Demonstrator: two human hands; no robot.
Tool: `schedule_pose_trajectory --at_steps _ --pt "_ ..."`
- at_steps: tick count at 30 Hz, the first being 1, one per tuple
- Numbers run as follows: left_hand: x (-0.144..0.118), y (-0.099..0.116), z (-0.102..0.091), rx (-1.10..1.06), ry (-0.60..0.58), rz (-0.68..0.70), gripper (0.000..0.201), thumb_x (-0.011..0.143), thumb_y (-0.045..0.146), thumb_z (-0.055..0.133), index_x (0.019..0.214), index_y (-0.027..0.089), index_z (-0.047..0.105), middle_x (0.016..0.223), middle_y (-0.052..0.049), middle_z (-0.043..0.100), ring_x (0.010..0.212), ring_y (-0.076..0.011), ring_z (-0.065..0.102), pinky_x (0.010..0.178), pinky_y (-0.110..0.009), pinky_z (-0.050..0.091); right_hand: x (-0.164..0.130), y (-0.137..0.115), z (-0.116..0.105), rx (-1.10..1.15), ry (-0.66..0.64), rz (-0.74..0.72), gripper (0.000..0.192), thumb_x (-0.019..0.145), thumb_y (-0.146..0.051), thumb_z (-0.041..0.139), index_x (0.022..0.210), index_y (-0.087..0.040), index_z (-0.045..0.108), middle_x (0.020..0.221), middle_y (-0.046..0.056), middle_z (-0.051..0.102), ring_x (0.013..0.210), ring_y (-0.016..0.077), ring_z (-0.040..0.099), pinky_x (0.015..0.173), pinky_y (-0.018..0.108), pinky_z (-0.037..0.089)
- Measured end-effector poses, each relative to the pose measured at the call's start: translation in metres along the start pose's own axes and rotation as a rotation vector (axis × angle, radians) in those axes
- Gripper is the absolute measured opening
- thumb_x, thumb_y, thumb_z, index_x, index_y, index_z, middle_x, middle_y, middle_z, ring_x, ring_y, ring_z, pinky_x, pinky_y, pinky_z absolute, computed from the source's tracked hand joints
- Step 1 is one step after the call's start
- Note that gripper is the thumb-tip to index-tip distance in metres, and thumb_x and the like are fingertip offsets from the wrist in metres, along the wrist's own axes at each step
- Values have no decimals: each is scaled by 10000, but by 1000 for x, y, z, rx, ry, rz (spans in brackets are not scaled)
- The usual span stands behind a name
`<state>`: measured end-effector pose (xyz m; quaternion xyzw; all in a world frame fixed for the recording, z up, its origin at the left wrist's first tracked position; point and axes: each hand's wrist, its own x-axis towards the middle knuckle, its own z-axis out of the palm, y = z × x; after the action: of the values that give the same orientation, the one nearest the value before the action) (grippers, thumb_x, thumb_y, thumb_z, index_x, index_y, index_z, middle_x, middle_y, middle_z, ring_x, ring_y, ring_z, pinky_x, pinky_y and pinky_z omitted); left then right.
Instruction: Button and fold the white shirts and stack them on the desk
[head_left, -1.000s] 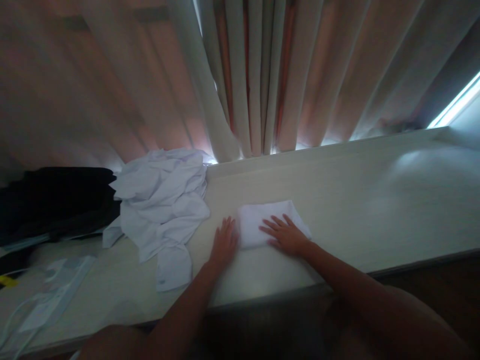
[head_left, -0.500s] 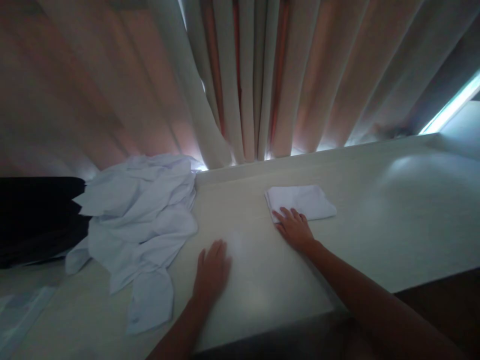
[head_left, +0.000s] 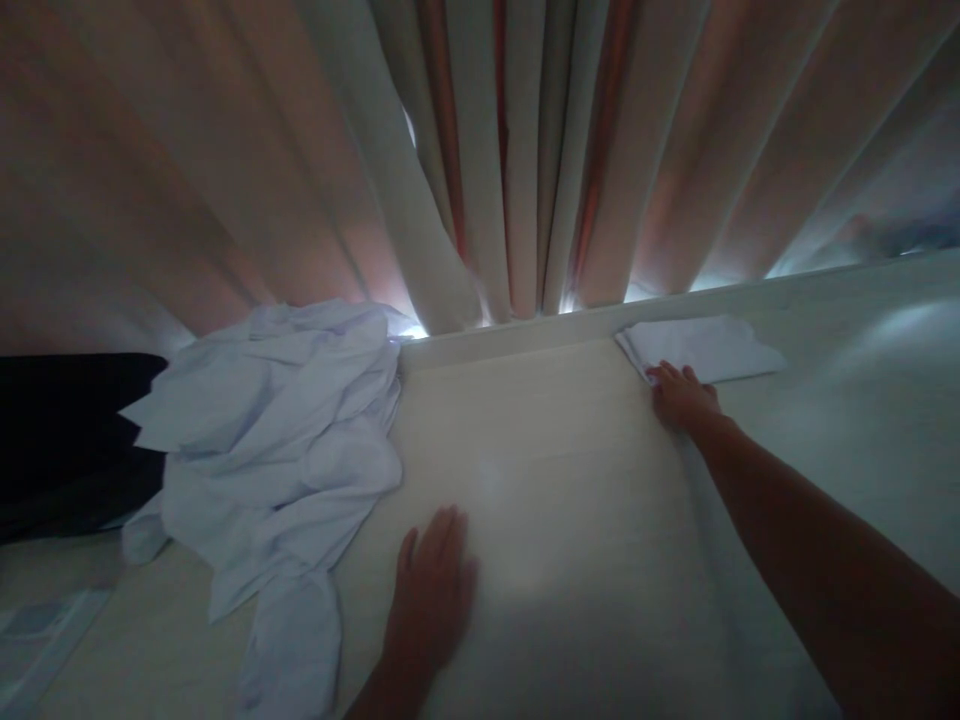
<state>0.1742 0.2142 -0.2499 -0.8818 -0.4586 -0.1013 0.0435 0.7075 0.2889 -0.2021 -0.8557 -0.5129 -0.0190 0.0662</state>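
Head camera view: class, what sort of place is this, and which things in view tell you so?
Probably a bedroom or hotel room by a window. Long pleated curtains hang behind a pale tabletop; crumpled white garments lie piled there, and the right hand touches a folded white cloth.

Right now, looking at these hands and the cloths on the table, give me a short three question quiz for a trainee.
1. True or false: the right hand touches the folded cloth.
2. What lies beside the left hand? A) a crumpled white shirt B) a plate
3. Fill in: the folded cloth lies close to the ___.

Key: 1 true. 2 A, the shirt. 3 curtain, at the table back edge.
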Motion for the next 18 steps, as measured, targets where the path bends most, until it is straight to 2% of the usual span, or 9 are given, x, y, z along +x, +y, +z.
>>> schedule_pose_trajectory --at_steps 3,6,8,11,13,15,17,18 --pt "0 0 -4 4 -5 8 518 964 288 388 1468 187 449 1535 -102 444 1421 -260 386 1156 -529 280 18 10 1 31 -25 23 504 957 -255 346 1449 -257 458 1580 106 348 1408 408 321 1006 694 365" --pt "0 1 -7 2 -15 6 529 961 276 399 1481 184 429 1551 -103 419 1436 -258 363 1169 -523 263 22 12 4 49 -3 33 516 951 -240 353 1458 -243 449 1597 116 313 1421 421 292 1018 717 318" --pt "1 2 -9 0 -24 5 527 969 281 395 1487 184 418 1559 -98 407 1443 -255 350 1175 -525 254 13 7 6 51 57 33 532 953 -262 362 1483 -236 408 1619 115 261 1449 418 242 1048 732 260" --pt "0 5 -12 -9 -15 -4 517 975 298 400 1478 184 427 1557 -97 412 1437 -258 359 1171 -533 259 -18 -14 5 132 190 -4 558 946 -314 407 1492 -207 377 1629 129 227 1476 400 194 1094 717 197" --pt "0 6 -14 -24 -1 -5 510 976 308 405 1471 186 436 1551 -100 420 1433 -259 367 1167 -540 266 -48 -38 2 312 268 -44 548 918 -325 455 1448 -190 430 1600 142 298 1468 369 240 1130 675 175" --pt "1 5 -15 -49 7 -7 504 980 316 404 1465 184 442 1545 -109 427 1434 -262 369 1167 -552 265 -83 -70 -2 666 313 -59 505 863 -345 524 1340 -178 529 1497 159 458 1404 314 376 1155 572 231" --pt "3 4 -17 -88 8 -26 497 975 313 416 1451 175 460 1530 -125 446 1424 -274 387 1165 -577 262 -120 -107 -5 1178 362 91 452 771 -403 635 1174 -199 611 1324 138 606 1285 287 505 1121 502 322" --pt "4 4 -18 -117 8 -40 494 969 307 425 1442 174 471 1523 -129 455 1420 -280 395 1166 -590 256 -137 -127 -6 1262 388 146 435 777 -459 610 1135 -212 601 1262 123 635 1223 278 552 1058 492 394"
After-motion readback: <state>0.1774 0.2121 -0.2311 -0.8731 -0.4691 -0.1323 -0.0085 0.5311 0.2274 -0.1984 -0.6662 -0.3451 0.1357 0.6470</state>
